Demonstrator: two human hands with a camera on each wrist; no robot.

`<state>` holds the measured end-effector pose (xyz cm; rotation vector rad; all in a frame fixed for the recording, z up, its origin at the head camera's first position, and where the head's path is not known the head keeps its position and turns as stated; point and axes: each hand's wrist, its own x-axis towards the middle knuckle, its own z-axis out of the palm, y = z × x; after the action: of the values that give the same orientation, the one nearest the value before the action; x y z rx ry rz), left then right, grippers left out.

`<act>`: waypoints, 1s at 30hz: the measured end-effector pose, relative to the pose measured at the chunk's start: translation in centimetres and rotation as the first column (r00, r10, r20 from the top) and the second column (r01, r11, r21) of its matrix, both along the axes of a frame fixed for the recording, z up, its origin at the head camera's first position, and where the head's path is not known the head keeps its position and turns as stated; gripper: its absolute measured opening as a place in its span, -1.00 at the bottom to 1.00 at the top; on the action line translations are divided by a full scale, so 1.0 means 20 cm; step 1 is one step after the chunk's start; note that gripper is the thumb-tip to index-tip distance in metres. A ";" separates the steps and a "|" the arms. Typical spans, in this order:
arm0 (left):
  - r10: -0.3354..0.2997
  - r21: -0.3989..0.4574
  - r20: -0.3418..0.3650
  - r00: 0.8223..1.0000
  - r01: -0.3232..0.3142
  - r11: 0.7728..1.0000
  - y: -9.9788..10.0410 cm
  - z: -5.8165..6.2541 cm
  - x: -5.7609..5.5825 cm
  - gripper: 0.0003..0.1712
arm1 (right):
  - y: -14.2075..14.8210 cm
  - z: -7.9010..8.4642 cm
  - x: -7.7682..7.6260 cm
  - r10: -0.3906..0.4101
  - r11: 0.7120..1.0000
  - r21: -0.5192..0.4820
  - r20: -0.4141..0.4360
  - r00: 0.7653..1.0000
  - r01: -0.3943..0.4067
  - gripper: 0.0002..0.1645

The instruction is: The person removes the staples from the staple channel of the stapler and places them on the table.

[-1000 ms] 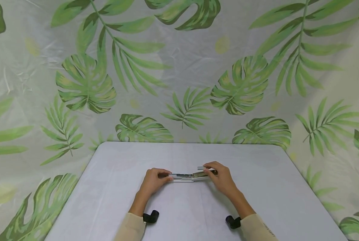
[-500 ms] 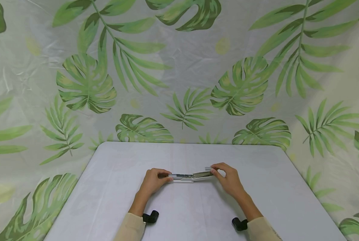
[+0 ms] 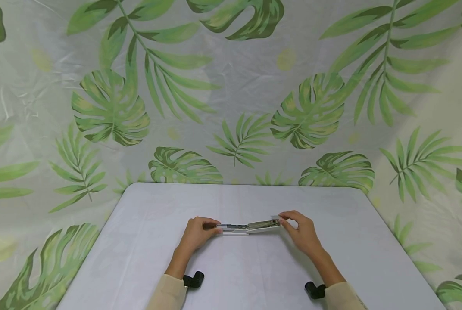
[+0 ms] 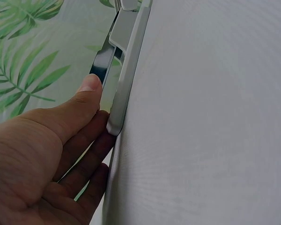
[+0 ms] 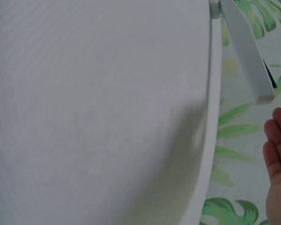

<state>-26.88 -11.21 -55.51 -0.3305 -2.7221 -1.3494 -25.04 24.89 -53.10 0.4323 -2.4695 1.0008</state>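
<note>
A white stapler [image 3: 235, 233] lies spread open on the table, its top cover [image 3: 263, 229] swung over to the right and slightly raised. My left hand [image 3: 199, 232] grips the stapler's left end; in the left wrist view the thumb presses the dark metal magazine [image 4: 103, 61], with fingers near the white base [image 4: 130, 65]. Between thumb and fingers, my right hand [image 3: 304, 232] pinches a small silvery strip [image 3: 275, 217], apparently staples, just above the cover's right end. In the right wrist view that hand [image 5: 278, 154] is partly cut off, just beyond the cover's end [image 5: 248, 56].
The white-covered table [image 3: 231, 275] stretches around both hands. Behind it hangs a leaf-patterned curtain [image 3: 238, 94]. A small black camera [image 3: 194, 280] sits on the left wrist and another camera [image 3: 315, 289] on the right.
My right hand has moved right along the cover with the silvery strip, leaving more of the cover's inside uncovered. The left hand and the stapler have stayed in place.
</note>
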 end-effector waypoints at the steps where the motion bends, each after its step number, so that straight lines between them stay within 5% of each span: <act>1: -0.001 -0.002 -0.001 1.000 0.001 1.000 0.00 0.00 0.00 -0.77 | 0.01 0.00 0.00 -0.007 1.000 0.004 0.000 1.000 0.007 -0.78; 30: -0.016 0.000 -0.015 1.000 0.016 1.000 -0.01 -0.01 0.00 -0.73 | 0.20 -0.06 0.02 -0.056 0.998 0.035 0.011 0.998 0.056 -0.76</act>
<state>-26.96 -11.35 -55.71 -0.3618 -2.7136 -1.3452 -24.62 28.92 -54.24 0.3676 -2.4985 0.9417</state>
